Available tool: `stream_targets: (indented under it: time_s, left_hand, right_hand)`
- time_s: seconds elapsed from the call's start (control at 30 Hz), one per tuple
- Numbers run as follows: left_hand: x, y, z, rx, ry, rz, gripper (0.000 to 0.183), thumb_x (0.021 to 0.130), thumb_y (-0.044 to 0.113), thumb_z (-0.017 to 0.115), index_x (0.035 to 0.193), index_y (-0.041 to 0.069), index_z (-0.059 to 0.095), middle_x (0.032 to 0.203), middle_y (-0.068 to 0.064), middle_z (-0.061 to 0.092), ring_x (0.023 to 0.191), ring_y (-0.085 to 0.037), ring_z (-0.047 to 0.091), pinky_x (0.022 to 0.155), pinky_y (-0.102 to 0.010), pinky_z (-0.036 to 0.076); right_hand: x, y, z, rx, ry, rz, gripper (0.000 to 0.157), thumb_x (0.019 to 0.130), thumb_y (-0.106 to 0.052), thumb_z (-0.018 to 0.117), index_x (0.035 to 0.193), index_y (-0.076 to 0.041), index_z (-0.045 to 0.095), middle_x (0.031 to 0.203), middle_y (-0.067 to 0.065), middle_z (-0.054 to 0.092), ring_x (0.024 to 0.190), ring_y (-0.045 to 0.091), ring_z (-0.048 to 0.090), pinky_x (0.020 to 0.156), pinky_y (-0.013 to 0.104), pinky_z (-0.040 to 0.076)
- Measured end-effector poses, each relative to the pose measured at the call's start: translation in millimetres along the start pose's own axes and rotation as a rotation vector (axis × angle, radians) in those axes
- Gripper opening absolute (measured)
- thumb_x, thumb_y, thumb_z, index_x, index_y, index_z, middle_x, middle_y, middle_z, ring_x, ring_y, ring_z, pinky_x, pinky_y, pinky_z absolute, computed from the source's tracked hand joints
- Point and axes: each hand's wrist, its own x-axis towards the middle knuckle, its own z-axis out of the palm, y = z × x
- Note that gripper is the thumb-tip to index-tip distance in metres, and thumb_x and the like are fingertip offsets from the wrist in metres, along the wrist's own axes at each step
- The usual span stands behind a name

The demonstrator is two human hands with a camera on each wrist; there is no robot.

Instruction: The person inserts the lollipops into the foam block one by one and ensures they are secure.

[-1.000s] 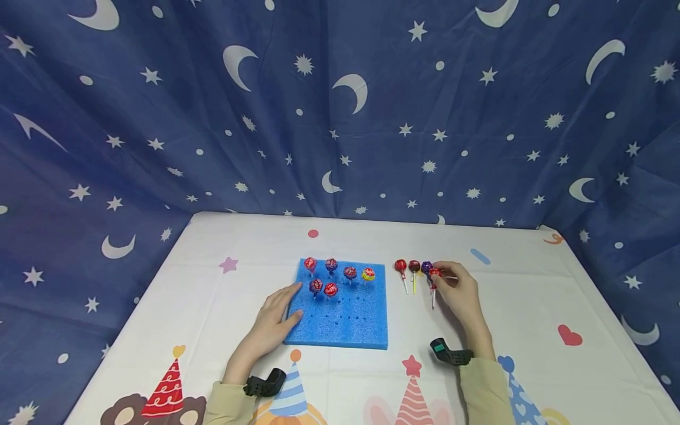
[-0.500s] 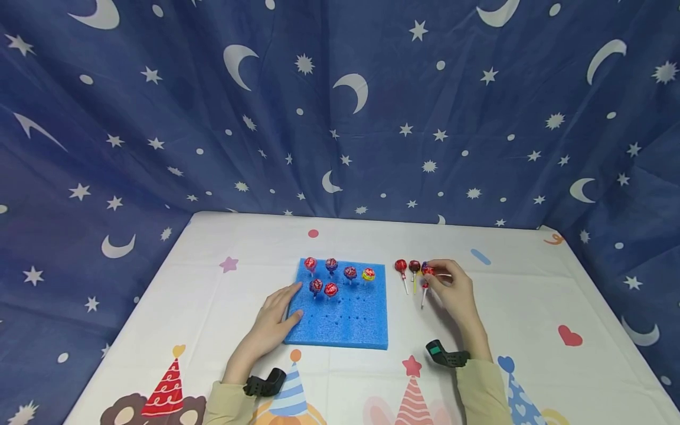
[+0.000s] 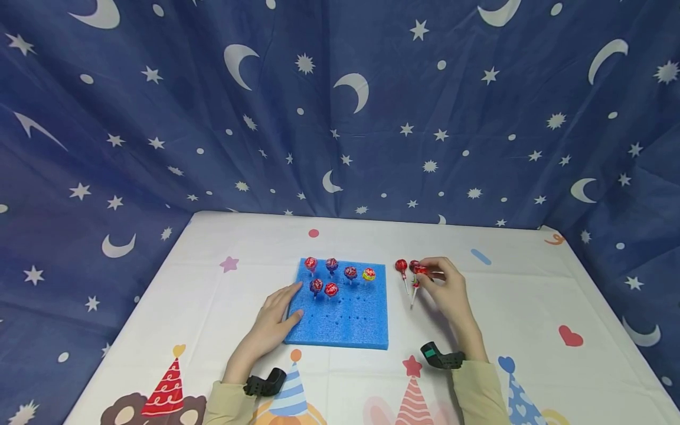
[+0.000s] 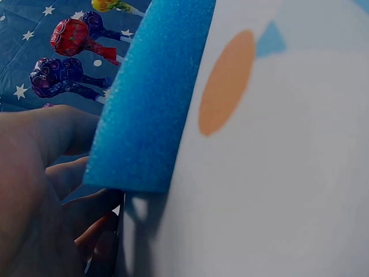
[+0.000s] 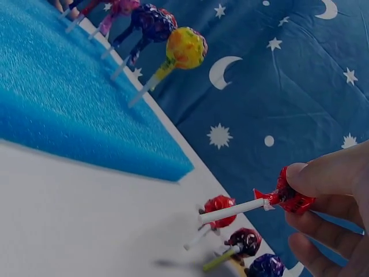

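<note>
A blue foam board with rows of small holes lies on the table, several wrapped lollipops standing upright in its far part. One of them is a yellow lollipop. My left hand rests along the board's left edge, thumb apart from the extended fingers. To the right of the board, my right hand pinches a red-wrapped lollipop by its head, the white stick pointing toward the board. Beneath it on the table lie a red lollipop, a dark red one and a purple one.
The white tablecloth carries printed party hats, a heart and other shapes. A dark blue curtain with moons and stars hangs behind the table. Black wrist cameras sit on both wrists, including the right one.
My right hand has moved left with the red lollipop, from beside the purple one to over the loose lollipops nearer the board. My left hand has stayed at the board's edge.
</note>
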Motion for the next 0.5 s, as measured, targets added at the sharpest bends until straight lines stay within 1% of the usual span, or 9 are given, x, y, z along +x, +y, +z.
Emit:
stream_targets:
  time_s: [0.23, 0.37, 0.5]
  left_hand:
    - [-0.2, -0.2, 0.1, 0.002, 0.002, 0.002, 0.058, 0.096, 0.023, 0.056, 0.150, 0.017, 0.034, 0.154, -0.013, 0.036, 0.145, -0.036, 0.023, 0.113, -0.067, 0.020]
    - [-0.3, 0.0, -0.1, 0.001, -0.001, -0.001, 0.059, 0.096, 0.023, 0.056, 0.150, 0.017, 0.034, 0.155, -0.013, 0.035, 0.145, -0.036, 0.023, 0.113, -0.067, 0.020]
    - [-0.2, 0.2, -0.2, 0.000, -0.003, -0.004, 0.059, 0.096, 0.022, 0.056, 0.150, 0.017, 0.034, 0.155, -0.013, 0.035, 0.145, -0.036, 0.022, 0.113, -0.067, 0.019]
  right_hand:
    - [-1.4, -8.3, 3.7, -0.020, -0.007, -0.043, 0.025, 0.086, -0.004, 0.069, 0.111, -0.008, 0.065, 0.107, 0.008, 0.064, 0.096, 0.023, 0.059, 0.091, 0.037, 0.051]
    - [-1.4, -12.3, 5.5, -0.023, -0.010, -0.064, 0.026, 0.086, -0.006, 0.069, 0.112, -0.009, 0.066, 0.105, 0.007, 0.064, 0.095, 0.023, 0.060, 0.089, 0.038, 0.051]
    - [-2.4, -17.5, 6.9, -0.024, -0.017, -0.084, 0.025, 0.086, -0.007, 0.070, 0.111, -0.009, 0.067, 0.104, 0.006, 0.063, 0.092, 0.020, 0.059, 0.087, 0.039, 0.052]
